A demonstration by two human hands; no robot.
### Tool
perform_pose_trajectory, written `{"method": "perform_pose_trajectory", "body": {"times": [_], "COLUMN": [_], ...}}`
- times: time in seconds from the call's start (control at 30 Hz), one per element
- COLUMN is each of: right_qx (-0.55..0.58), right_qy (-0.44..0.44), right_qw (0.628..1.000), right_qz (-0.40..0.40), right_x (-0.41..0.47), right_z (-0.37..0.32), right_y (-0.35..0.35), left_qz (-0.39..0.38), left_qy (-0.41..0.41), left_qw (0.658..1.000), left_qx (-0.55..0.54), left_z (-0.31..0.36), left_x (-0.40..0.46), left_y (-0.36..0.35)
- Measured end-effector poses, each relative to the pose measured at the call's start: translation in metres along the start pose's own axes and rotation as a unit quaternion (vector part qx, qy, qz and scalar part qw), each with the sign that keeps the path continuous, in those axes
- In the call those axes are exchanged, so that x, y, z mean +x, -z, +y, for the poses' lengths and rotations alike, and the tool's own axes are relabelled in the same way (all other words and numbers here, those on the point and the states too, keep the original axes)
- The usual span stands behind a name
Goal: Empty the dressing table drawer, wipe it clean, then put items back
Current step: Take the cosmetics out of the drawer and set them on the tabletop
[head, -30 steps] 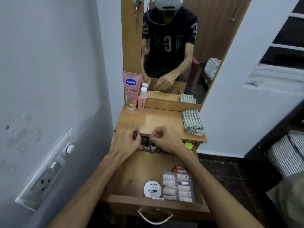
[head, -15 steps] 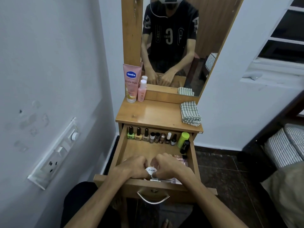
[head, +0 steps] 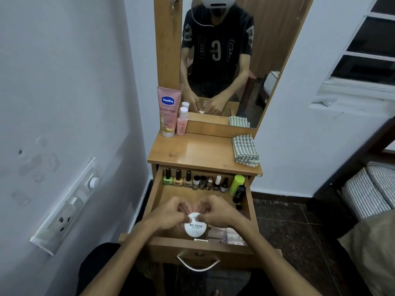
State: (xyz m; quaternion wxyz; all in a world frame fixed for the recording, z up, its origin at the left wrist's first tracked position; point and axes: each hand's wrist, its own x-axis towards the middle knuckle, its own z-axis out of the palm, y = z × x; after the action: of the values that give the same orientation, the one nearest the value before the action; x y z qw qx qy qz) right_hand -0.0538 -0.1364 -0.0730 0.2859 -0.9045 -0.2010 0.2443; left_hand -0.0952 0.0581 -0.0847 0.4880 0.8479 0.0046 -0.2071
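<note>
One wooden dressing table [head: 192,150] stands by the wall, with one tall mirror [head: 224,60] on top of it. Its one drawer [head: 159,195] is pulled out, and a metal handle [head: 197,267] hangs on the drawer's front. Two hands are inside the drawer near the front. The left hand [head: 166,216] and the right hand [head: 220,213] have curled fingers and both pinch the top edge of one round white tub [head: 195,227] that says NAIL POLISH. Just to the right of the tub lies one clear box [head: 228,236], partly hidden under the right wrist. On the table top sits one folded checked cloth [head: 244,150] at the right. At the back left stand one pink Vaseline tube [head: 168,111] and one small pink bottle [head: 182,121], side by side. Along the back of the drawer stand eight little nail polish bottles [head: 194,181] in a row. Right of them lean one green bottle [head: 236,184] and one black bottle [head: 239,193].
</note>
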Motion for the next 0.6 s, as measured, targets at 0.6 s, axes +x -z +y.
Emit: {"method": "perform_pose_trajectory", "body": {"times": [0.6], "right_qx": [0.363], "right_qy": [-0.102], "right_qw": [0.888], "right_qz": [0.262], "right_x": [0.141], "right_z": [-0.084], "right_y": [0.065], "left_qz": [0.287], "left_qy": [-0.102], "left_qw": [0.952], "left_qx": [-0.023], "left_z": [0.056], "left_x": [0.058], "left_y": [0.112]}}
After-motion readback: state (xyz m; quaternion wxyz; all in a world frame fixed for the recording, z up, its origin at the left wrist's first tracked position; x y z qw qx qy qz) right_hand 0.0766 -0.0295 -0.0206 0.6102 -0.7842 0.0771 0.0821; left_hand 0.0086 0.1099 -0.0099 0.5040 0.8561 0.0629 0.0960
